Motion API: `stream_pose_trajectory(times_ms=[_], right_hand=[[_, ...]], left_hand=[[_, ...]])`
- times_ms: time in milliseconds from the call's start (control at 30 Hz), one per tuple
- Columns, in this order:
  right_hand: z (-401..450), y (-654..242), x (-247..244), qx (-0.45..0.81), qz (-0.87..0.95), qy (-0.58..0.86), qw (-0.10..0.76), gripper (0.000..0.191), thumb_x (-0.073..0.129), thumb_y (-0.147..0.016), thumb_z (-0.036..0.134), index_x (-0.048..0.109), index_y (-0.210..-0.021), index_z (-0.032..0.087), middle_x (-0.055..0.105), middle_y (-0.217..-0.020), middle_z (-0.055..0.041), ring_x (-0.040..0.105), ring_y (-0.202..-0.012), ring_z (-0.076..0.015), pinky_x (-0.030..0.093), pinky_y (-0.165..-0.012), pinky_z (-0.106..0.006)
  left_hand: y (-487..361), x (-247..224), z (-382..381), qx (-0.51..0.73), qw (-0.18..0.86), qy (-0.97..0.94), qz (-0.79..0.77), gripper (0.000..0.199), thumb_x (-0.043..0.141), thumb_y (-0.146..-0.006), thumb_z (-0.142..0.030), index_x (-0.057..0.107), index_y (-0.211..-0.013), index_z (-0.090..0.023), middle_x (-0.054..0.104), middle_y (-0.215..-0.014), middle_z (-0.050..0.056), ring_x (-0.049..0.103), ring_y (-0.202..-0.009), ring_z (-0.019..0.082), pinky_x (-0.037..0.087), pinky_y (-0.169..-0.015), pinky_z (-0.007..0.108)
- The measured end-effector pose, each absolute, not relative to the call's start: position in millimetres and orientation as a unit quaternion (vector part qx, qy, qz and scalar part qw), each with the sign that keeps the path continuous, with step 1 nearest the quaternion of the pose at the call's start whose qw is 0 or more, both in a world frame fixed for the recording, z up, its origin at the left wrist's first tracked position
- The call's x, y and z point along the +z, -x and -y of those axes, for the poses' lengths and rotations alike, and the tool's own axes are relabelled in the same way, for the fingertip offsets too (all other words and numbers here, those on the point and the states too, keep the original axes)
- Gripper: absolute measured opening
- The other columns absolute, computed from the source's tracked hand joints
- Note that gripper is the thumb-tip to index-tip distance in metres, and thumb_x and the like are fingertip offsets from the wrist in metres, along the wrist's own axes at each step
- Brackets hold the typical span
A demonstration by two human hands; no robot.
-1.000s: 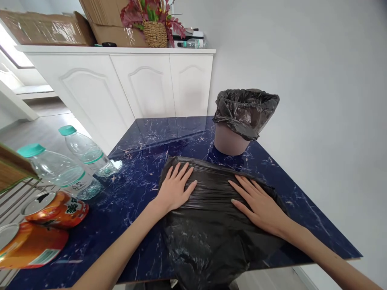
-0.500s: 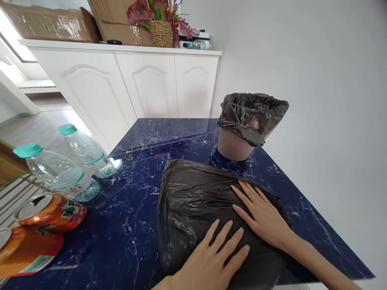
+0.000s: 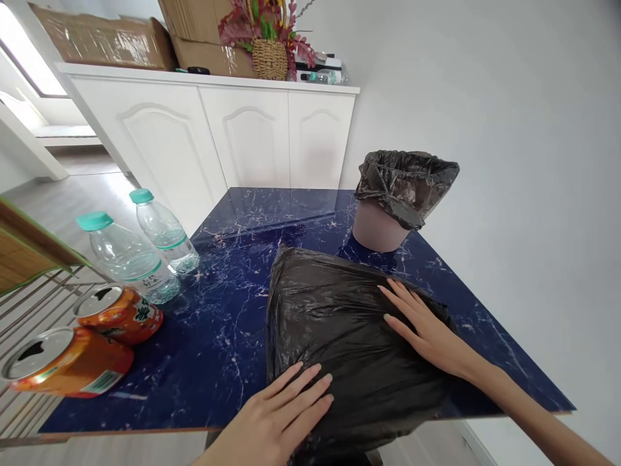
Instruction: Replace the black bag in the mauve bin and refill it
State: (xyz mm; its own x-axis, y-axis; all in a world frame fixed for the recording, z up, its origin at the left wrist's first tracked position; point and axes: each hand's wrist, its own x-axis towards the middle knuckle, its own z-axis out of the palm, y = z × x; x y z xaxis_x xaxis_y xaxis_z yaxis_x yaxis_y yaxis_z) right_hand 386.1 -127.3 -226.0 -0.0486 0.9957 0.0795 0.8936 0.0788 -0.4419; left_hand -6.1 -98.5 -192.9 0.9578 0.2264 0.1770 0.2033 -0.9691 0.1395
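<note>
A black plastic bag lies spread out on the blue marbled table, its near end hanging over the front edge. My left hand rests on the bag's lower left part, fingers stretched out and slightly apart. Toward the bag's upper right, my right hand lies flat with its fingers extended. Neither hand grips anything. Behind the bag stands a pinkish bin, lined with another black bag folded over its rim.
Two orange cans and two clear bottles with teal caps stand at the table's left side, by a wire rack. Beyond the table is a white cabinet bearing cardboard boxes and a flower basket. A grey wall rises at right.
My left hand has moved left and down across the bag, toward its near left part. The right hand stays in about the same place on the bag. The view has shifted slightly.
</note>
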Motion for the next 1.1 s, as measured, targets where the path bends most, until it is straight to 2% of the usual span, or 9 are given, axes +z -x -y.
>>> stream_pose_trajectory(times_ms=[67,167,333,433,500,633,767,933,1100], right_hand=[[141.0,-385.0,-211.7,0.191,0.708,0.649,0.203,0.067,0.037,-0.113,0.063,0.023,-0.175,0.041,0.014,-0.183,0.0015,0.014,-0.169,-0.0309,0.019,-0.135,-0.062],[167.5,-387.4,-194.8,0.266,0.723,0.607,0.193,0.064,0.042,-0.11,0.066,0.035,-0.171,0.045,0.027,-0.18,0.0036,0.023,-0.166,-0.0333,0.029,-0.132,-0.062],[208.2,-394.0,-183.6,0.32,0.724,0.592,0.149,0.093,0.075,-0.084,0.082,0.043,-0.166,0.05,0.041,-0.173,0.0034,0.037,-0.16,-0.0422,0.047,-0.123,-0.062],[213.4,-390.1,-181.0,0.325,0.678,0.638,0.165,0.067,0.07,-0.095,0.071,0.058,-0.157,0.049,0.056,-0.164,0.004,0.051,-0.152,-0.0428,0.055,-0.116,-0.059],[206.2,-385.7,-179.6,0.34,0.647,0.654,0.196,0.054,0.058,-0.104,0.065,0.065,-0.153,0.044,0.068,-0.153,0.001,0.062,-0.143,-0.0428,0.06,-0.111,-0.059],[182.4,-379.3,-182.1,0.315,0.601,0.688,0.258,0.059,0.05,-0.107,0.065,0.058,-0.158,0.036,0.077,-0.138,-0.0043,0.073,-0.126,-0.0401,0.066,-0.1,-0.053],[174.1,-367.9,-189.4,0.189,0.594,0.734,0.27,0.071,0.054,-0.103,0.064,0.044,-0.165,0.031,0.075,-0.141,-0.0097,0.074,-0.126,-0.0398,0.065,-0.101,-0.056],[172.0,-333.3,-186.4,-0.013,0.694,0.667,0.271,0.065,0.048,-0.111,0.045,0.029,-0.172,0.038,0.047,-0.171,-0.0045,0.05,-0.155,-0.0372,0.047,-0.125,-0.061],[147.4,-322.6,-207.9,-0.052,0.773,0.597,0.21,0.071,0.04,-0.116,0.033,0.005,-0.177,0.037,0.034,-0.178,-0.0038,0.038,-0.163,-0.0314,0.036,-0.133,-0.061]], left_hand=[[13.2,-181.6,100.0,0.107,0.161,-0.969,-0.154,0.089,0.043,-0.075,0.006,0.05,-0.158,-0.026,0.062,-0.16,0.001,0.062,-0.145,0.02,0.05,-0.123,0.037],[23.5,-164.0,106.3,0.122,0.306,-0.91,-0.251,0.065,0.045,-0.089,-0.004,0.062,-0.145,-0.031,0.084,-0.12,-0.002,0.081,-0.097,0.017,0.063,-0.091,0.024],[28.0,-136.6,109.2,0.218,0.378,-0.809,-0.393,0.033,0.046,-0.103,-0.036,0.076,-0.098,-0.025,0.077,-0.078,-0.002,0.069,-0.067,0.017,0.055,-0.063,0.021],[18.4,-122.2,88.3,0.251,0.352,-0.792,-0.431,0.045,0.043,-0.105,-0.047,0.071,-0.082,-0.021,0.069,-0.066,-0.001,0.062,-0.058,0.017,0.047,-0.051,0.022],[8.7,-114.0,63.8,0.271,0.291,-0.801,-0.447,0.043,0.044,-0.105,-0.048,0.074,-0.092,-0.021,0.071,-0.069,0.0,0.066,-0.062,0.019,0.049,-0.055,0.023],[-11.9,-98.7,13.4,0.165,0.097,-0.836,-0.513,0.045,0.049,-0.106,-0.042,0.064,-0.143,-0.02,0.08,-0.094,0.008,0.079,-0.088,0.033,0.061,-0.082,0.041],[-39.3,-92.9,6.3,0.168,-0.116,-0.852,-0.482,0.056,0.053,-0.106,-0.028,0.048,-0.157,-0.005,0.068,-0.144,0.026,0.065,-0.135,0.045,0.051,-0.111,0.06],[-92.7,-130.6,46.6,0.186,-0.072,-0.953,-0.228,0.049,0.039,-0.115,-0.032,0.055,-0.155,-0.008,0.057,-0.164,0.015,0.043,-0.159,0.036,0.033,-0.133,0.053],[-121.7,-186.6,47.9,0.104,0.001,-0.967,-0.232,0.069,0.034,-0.115,-0.051,0.043,-0.165,-0.004,0.044,-0.172,0.018,0.033,-0.163,0.042,0.027,-0.135,0.059]])
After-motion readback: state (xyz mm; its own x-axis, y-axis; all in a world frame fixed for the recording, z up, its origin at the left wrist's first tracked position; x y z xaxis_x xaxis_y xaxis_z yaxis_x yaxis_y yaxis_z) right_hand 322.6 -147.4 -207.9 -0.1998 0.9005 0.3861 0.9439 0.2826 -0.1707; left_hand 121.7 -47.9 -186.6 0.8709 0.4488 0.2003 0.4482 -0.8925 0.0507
